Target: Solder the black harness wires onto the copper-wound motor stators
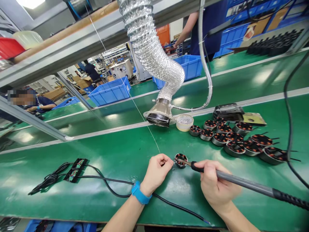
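Note:
My right hand (pixel 218 187) is wrapped round the grip of a soldering iron (pixel 243 183). Its metal tip reaches into a small round motor stator (pixel 181 160) with copper windings, lying on the green bench. Just left of the stator, my left hand (pixel 158 169) is closed in a pinch on a thin solder wire (pixel 151 132), which runs down to it from a spool (pixel 79 10) overhead. The fingertips hide the wire's end. A blue wristband (pixel 141 193) is on my left wrist, and a black cable (pixel 177 203) passes beneath that arm.
Several similar stators (pixel 234 148) stand at the right, near a round tub (pixel 184 122). An extraction hose (pixel 166 69) with a fan hood hangs above the bench. A circuit board (pixel 76 170) with cables lies left. Co-workers and blue bins (pixel 109 91) are beyond.

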`<state>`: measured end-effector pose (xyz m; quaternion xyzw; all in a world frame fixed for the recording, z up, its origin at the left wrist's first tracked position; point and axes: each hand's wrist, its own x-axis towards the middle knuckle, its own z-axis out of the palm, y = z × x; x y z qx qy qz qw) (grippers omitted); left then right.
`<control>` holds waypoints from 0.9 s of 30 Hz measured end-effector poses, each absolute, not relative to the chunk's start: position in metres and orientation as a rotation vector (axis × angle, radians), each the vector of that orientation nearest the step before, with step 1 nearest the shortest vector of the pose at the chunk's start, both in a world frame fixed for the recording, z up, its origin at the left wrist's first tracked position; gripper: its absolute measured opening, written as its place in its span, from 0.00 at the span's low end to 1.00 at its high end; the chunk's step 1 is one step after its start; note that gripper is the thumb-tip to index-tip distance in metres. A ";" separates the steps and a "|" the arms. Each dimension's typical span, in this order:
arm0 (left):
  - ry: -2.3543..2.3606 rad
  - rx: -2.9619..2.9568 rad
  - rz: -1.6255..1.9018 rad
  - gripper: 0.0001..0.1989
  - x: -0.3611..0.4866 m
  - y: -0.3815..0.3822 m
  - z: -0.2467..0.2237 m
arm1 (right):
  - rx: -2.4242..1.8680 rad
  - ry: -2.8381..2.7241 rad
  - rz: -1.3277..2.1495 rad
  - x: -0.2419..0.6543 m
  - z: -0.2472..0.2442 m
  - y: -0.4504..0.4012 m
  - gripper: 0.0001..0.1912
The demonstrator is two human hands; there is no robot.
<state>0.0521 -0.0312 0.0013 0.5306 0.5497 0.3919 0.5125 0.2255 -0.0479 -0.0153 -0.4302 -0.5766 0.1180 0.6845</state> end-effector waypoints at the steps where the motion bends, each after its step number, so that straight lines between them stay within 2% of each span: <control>1: 1.321 1.282 0.946 0.08 0.052 -0.031 0.001 | -0.950 -1.304 0.243 0.226 -0.015 -0.048 0.12; 18: 1.361 1.311 0.966 0.09 0.057 -0.035 0.004 | -0.888 -1.423 0.181 0.223 -0.007 -0.048 0.12; 27: 1.376 1.338 0.957 0.10 0.056 -0.035 0.005 | -0.968 -1.293 0.193 0.224 -0.012 -0.049 0.13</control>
